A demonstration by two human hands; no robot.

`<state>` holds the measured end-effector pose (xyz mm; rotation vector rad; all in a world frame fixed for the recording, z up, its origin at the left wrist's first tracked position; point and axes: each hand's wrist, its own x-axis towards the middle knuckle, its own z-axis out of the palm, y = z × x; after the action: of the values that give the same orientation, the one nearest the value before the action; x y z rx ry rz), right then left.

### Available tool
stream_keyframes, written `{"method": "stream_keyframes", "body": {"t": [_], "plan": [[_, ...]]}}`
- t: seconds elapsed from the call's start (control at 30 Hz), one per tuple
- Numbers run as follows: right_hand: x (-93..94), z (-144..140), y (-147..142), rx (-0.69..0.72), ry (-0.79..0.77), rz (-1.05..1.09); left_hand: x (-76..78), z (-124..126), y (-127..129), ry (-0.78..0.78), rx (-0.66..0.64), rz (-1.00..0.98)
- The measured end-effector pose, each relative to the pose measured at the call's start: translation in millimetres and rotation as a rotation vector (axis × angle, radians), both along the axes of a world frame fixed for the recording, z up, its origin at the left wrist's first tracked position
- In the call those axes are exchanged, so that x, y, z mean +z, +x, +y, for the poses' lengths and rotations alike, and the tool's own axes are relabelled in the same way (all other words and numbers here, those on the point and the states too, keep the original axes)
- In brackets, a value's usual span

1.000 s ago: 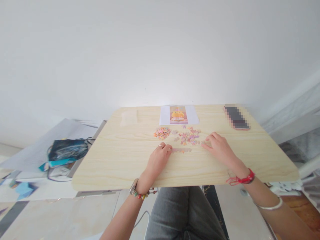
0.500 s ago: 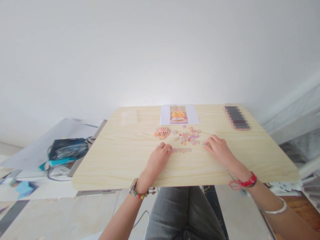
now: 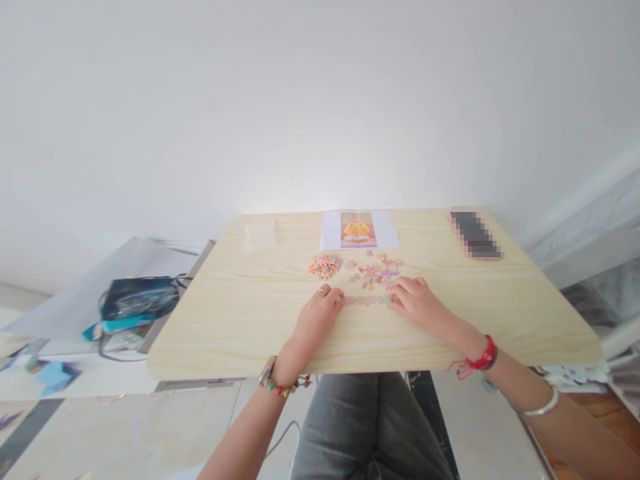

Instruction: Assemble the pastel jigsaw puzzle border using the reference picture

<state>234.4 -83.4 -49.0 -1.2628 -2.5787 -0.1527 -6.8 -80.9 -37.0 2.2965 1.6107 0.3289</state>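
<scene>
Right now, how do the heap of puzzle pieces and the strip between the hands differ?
The heap is a rounded mound; the strip is a narrow, straight row. The heap lies apart from both hands, while the strip has the left hand at one end, the right hand at the other. Both lie on the table.

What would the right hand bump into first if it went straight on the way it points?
The right hand would probably first meet the right end of the row of puzzle pieces; loose puzzle pieces lie almost as close, and depth is unclear.
</scene>
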Motion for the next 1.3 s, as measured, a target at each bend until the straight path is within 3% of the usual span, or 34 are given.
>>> {"method": "stream_keyframes", "body": {"t": [0.77, 1.07, 1.3], "plan": [[-0.1, 7, -1, 0.036, -0.035, 0.029, 1.3, -1, 1, -0.031, 0.015, -0.001], [12.9, 6, -4, -0.01, -0.18, 0.077, 1.4, -1, 2, -0.028, 0.027, -0.011], [22.8, 9, -11, -0.009, -0.177, -0.002, -0.2, -1, 1, -0.007, 0.023, -0.042]]}}
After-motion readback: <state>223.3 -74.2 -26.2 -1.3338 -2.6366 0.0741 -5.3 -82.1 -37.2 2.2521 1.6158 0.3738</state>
